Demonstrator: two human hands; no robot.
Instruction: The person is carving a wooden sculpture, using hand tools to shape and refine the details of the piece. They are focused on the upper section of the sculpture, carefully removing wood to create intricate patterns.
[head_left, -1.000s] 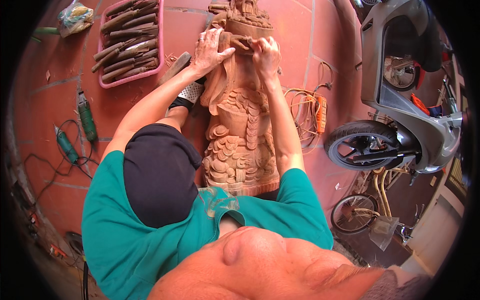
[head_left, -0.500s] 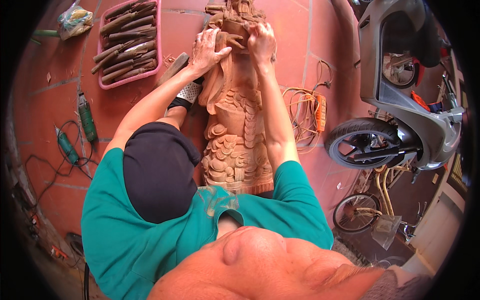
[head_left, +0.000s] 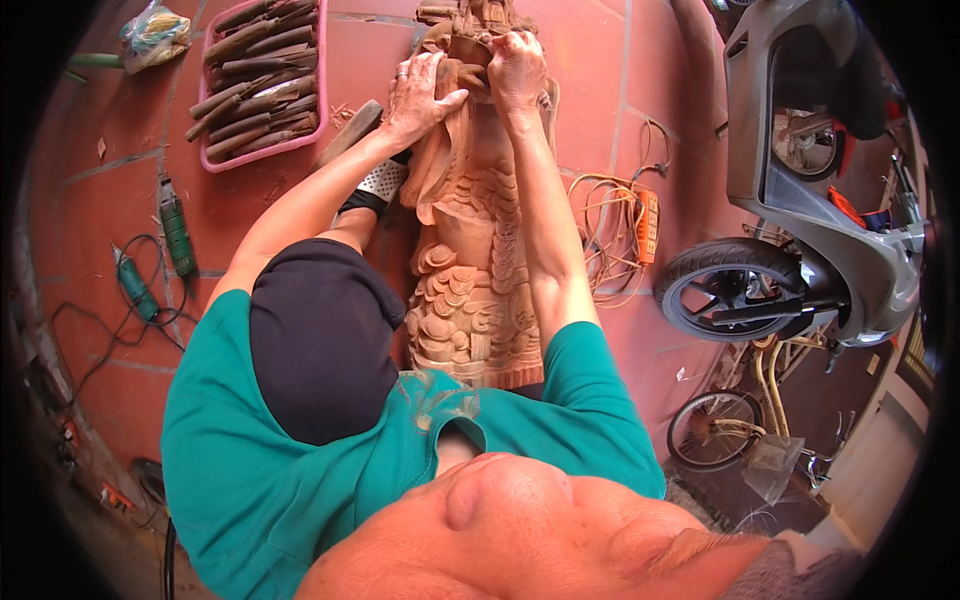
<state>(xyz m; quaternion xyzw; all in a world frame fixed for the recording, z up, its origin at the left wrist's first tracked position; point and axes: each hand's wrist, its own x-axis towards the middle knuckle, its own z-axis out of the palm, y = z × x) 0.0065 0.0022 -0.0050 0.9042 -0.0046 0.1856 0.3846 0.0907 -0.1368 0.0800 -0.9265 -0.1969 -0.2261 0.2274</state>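
Note:
A carved wooden statue (head_left: 470, 220) lies lengthwise in front of me, its far end holding the finest carving and its near end covered in scale-like and rounded relief. My left hand (head_left: 416, 98) rests flat on the far left side of the statue, fingers stretched out and thumb apart, with a ring on one finger. Just to its right, my right hand (head_left: 516, 75) is closed, bent down against the far part of the carving. Whatever its fingers pinch is hidden by the hand.
A pink tray (head_left: 322, 85) full of wooden-handled tools stands at far left. Two green power tools (head_left: 175, 235) with cords lie on the red tiles. An orange power strip (head_left: 647, 225) with tangled cable is to the right, beside a motorbike (head_left: 830, 200) and a bicycle (head_left: 715, 430).
My right hand has shifted slightly farther away and to the left over the carving, remaining closed. My left hand stays laid on the statue.

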